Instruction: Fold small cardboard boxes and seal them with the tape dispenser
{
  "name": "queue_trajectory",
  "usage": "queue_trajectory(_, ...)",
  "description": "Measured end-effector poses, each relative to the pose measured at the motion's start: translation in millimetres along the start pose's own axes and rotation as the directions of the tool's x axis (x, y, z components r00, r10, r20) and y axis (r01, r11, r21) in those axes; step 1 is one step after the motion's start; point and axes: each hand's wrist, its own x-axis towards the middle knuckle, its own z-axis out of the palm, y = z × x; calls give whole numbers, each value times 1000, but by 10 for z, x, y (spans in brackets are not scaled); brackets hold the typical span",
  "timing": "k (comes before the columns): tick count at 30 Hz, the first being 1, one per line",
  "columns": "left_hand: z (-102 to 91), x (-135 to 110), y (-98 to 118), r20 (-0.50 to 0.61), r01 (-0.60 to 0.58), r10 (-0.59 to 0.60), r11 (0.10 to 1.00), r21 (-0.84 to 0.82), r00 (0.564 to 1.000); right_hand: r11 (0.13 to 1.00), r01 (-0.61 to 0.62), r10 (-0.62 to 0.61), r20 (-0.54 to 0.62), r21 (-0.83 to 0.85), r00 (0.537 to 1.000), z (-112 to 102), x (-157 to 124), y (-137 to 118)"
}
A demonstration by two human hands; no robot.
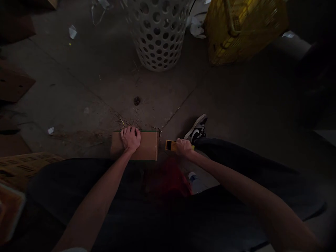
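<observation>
- Left hand: lies palm-down on a flat piece of cardboard, fingers slightly curled, pressing from above and not clamped around it. The hand sits on the left half of the piece, near its far edge.
- Cardboard: flat on the concrete floor, long side running across the view. A thin green strip runs along the far edge. It lies just in front of the person's lap.
- Right hand: closed around a yellow hand tool, well apart from the left hand. The tool's end points left, toward the cardboard, and stops just beside its right edge, not touching. Light is too dim to settle the tool's exact kind.
- Around the hands: a black-and-white sneaker stands just past the right hand, and dark trousers cover the leg beside it. A red cloth, blurred, and a plastic bottle lie near the lap.
- Farther off: a white perforated plastic basket and a yellow plastic crate stand beyond the cardboard; cardboard sheets lie at left. Scraps and dust litter the floor near the far edge.
</observation>
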Motion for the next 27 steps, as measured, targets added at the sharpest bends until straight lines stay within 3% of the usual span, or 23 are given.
queue_trajectory(5, -6, -7, 10, 17, 10, -10, 1000, -5, 1000, 998, 57, -57, 12, 38, 998, -69, 242, -531)
queue_trajectory(9, 5, -12, 9, 42, 21, -20, 999, -29, 999, 994, 93, -97, 58, 62, 994, -118, 495, -797)
queue_trajectory(12, 5, -16, 14, 45, 41, -39, 998, -54, 998, 994, 87, -93, 86, 63, 992, -175, 560, -809)
queue_trajectory(15, -2, -21, 16, 46, 39, -37, 998, -48, 998, 998, 52, -55, 93, 34, 994, -330, 407, -644)
queue_trajectory(17, -3, -25, 9, 44, 35, -33, 999, -29, 998, 1000, 22, -23, 82, 6, 996, -545, 189, -497)
queue_trajectory(20, -8, -35, -8, 26, 21, -21, 999, 24, 999, 1000, -2, 3, 15, -28, 1000, -1064, -260, -341)
queue_trajectory(24, -94, -49, 22, 54, -15, 9, 995, 101, 999, 997, 62, -70, -250, -42, 966, -1893, -839, -335)
queue_trajectory(27, -237, -53, 79, 115, -46, 31, 991, 128, 993, 992, 113, -82, -402, 53, 912, -2361, -1034, -391)
